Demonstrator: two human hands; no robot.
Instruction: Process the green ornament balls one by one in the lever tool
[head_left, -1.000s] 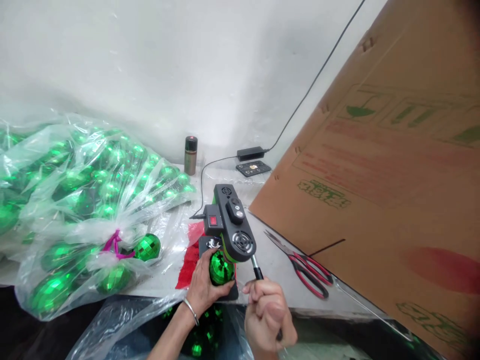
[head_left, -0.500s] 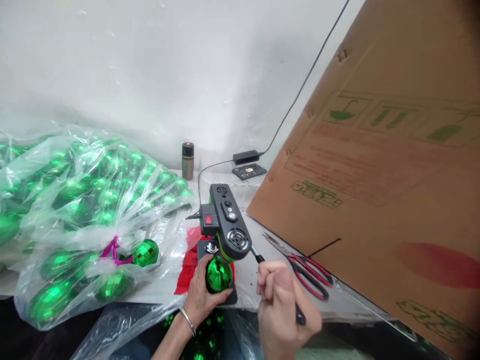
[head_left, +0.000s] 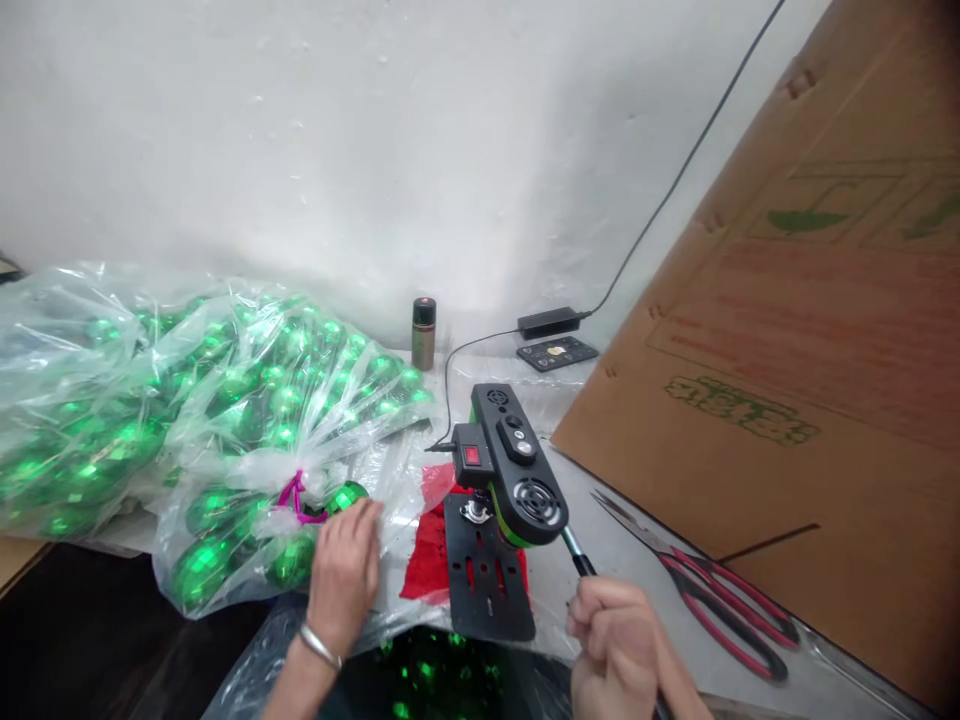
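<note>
My left hand (head_left: 343, 577) reaches left, its fingers curled over a loose green faceted ball (head_left: 346, 496) that lies by the tied plastic bag of green balls (head_left: 247, 470). My right hand (head_left: 616, 648) is closed round the black lever handle (head_left: 576, 553) of a small black-and-green benchtop press (head_left: 510, 470). The press's black base plate (head_left: 489, 580) is bare, on a red sheet (head_left: 431, 545).
Red-handled scissors (head_left: 720, 600) lie right of the press beside a large leaning cardboard box (head_left: 787, 380). A small can (head_left: 424, 333), a power adapter (head_left: 551, 322) and a black remote (head_left: 557, 353) sit by the wall. An open bag of green balls (head_left: 420, 680) lies below the table edge.
My left hand has left the press's base plate, where it held a green ball, and moved left to the loose ball by the bag. The ball is gone from the plate. The view shifted left.
</note>
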